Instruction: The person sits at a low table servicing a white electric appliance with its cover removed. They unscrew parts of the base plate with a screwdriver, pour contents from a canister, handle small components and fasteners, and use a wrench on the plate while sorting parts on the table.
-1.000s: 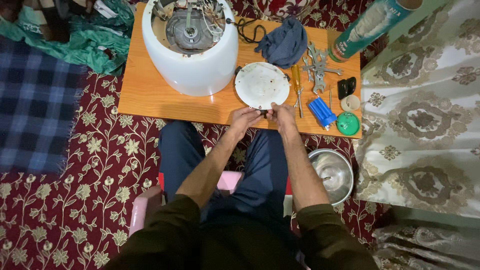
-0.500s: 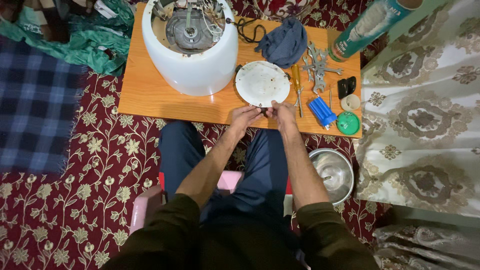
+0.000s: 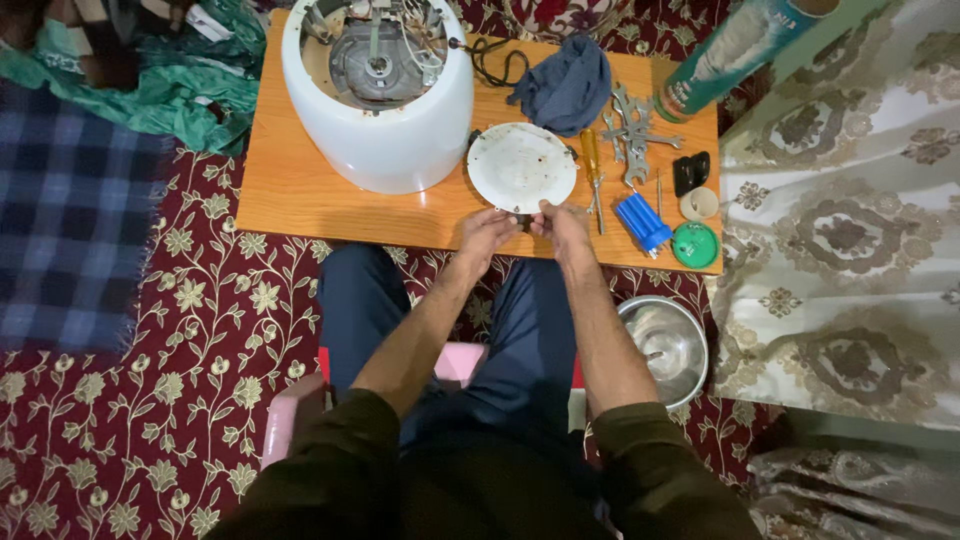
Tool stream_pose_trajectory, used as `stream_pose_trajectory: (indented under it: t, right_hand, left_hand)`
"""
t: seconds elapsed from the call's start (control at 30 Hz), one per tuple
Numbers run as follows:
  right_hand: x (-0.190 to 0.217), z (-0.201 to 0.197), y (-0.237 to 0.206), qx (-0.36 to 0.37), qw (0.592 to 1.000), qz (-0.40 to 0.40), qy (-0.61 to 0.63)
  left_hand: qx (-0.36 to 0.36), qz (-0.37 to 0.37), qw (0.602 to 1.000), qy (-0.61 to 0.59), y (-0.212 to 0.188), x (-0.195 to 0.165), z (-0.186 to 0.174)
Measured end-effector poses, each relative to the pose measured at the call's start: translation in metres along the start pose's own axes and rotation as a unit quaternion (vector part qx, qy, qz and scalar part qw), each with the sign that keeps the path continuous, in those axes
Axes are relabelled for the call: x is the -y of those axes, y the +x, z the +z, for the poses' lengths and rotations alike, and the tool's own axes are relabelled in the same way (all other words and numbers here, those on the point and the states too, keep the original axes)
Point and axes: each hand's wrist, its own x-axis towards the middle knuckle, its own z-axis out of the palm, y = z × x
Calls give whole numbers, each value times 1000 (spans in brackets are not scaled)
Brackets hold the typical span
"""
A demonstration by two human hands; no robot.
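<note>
Head view, looking straight down: nearest are the person's dark olive sleeves and blue trousered legs, seated on a pink plastic stool (image 3: 455,365) that stands on a dark red carpet with a cream flower pattern (image 3: 190,330). Just right of the right knee a round shiny steel bowl (image 3: 665,345) sits on the carpet.

Both forearms reach forward to the near edge of the low orange-brown wooden desk (image 3: 300,195). The left hand (image 3: 487,235) and the right hand (image 3: 562,228) meet there, fingertips pinched together on a small dark part (image 3: 526,214) — each grip is closed on it, though the part is too small to tell what it is. It is held just above the desk edge, touching or nearly touching the near rim of a round white metal plate (image 3: 522,165) that lies flat on the desk.

Right of the hands lie a blue ribbed plastic piece (image 3: 642,221), a round green lid (image 3: 695,244), a small beige cap (image 3: 698,203) and a small black block (image 3: 691,172). An orange-handled screwdriver (image 3: 591,160) lies beside the plate, with a heap of steel spanners (image 3: 634,135) just past it.

Farther back — left of the plate — stands a large white round appliance body (image 3: 380,130), open on top with grey metal parts and wires showing. A crumpled blue-grey cloth (image 3: 565,85) lies behind the plate, and a green cylindrical can (image 3: 735,45) leans at the far right corner.
</note>
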Motion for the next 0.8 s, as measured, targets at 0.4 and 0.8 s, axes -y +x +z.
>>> stream_pose_trajectory:
  t: [0.4, 0.8]
  right_hand:
    - [-3, 2, -7, 7, 1000, -10, 25]
    - [-6, 0, 1, 5, 999, -34, -4]
  left_hand:
    - [-29, -17, 997, -71, 1, 10, 7]
    - [-15, -11, 997, -73, 5, 18, 1]
